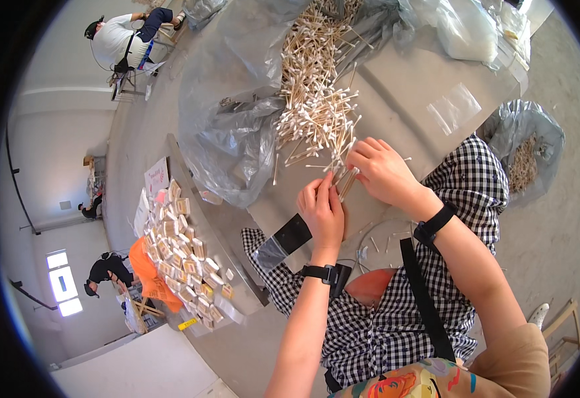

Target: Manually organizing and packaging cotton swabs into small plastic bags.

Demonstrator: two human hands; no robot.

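Observation:
A big heap of wooden-stick cotton swabs (316,113) with white tips spills over the table toward me. At its near end, my left hand (322,213) has its fingers bent together, pinching cotton swabs near the table edge. Close beside it on the right, my right hand (379,169) reaches in with curled fingers closed on swabs. A small bunch of swab sticks (348,184) shows between the two hands. How many swabs each hand holds is hidden by the fingers.
Grey translucent plastic (227,132) lies left of the heap. A clear zip bag (454,108) rests on the right. Beside my knee stands a lined bin (523,162) containing swabs. Many small swab packs (187,265) cover a side table. Other people sit or stand farther off.

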